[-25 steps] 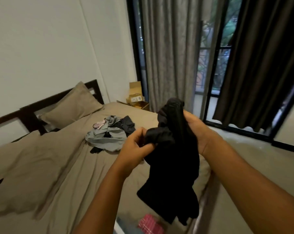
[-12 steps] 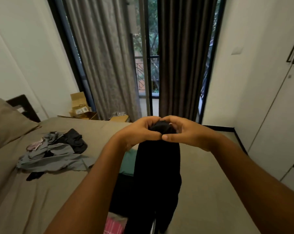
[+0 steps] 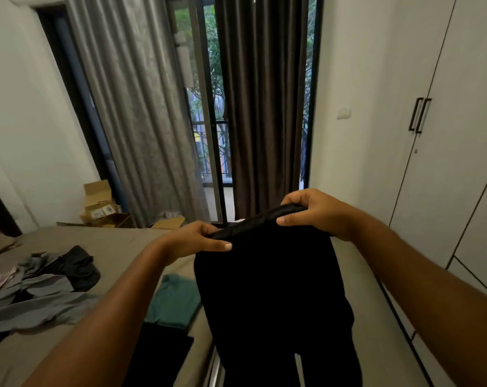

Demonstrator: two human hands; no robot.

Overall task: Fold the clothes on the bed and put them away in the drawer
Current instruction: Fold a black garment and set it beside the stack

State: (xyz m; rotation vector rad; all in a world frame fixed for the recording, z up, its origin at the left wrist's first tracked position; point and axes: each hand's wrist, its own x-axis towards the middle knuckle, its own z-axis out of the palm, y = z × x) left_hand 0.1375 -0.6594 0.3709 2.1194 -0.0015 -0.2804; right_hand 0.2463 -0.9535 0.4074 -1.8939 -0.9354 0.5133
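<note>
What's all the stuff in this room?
trousers: one, black, hanging from both hands
folded top: one, teal, on bed
folded garment: one, black, beside the top
clothes pile: one, grey and black, bed's left
bed: one, beige, lower left
cardboard boxes: several, brown, beyond bed
light curtain: one, grey, window's left
dark curtain: one, brown, right of it
wardrobe: one, white, right
left hand: one, gripping trousers' top edge
right hand: one, gripping trousers' top edge

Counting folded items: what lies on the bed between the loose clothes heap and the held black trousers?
In the head view, a folded teal garment, with a flat black one nearer the camera.
</note>
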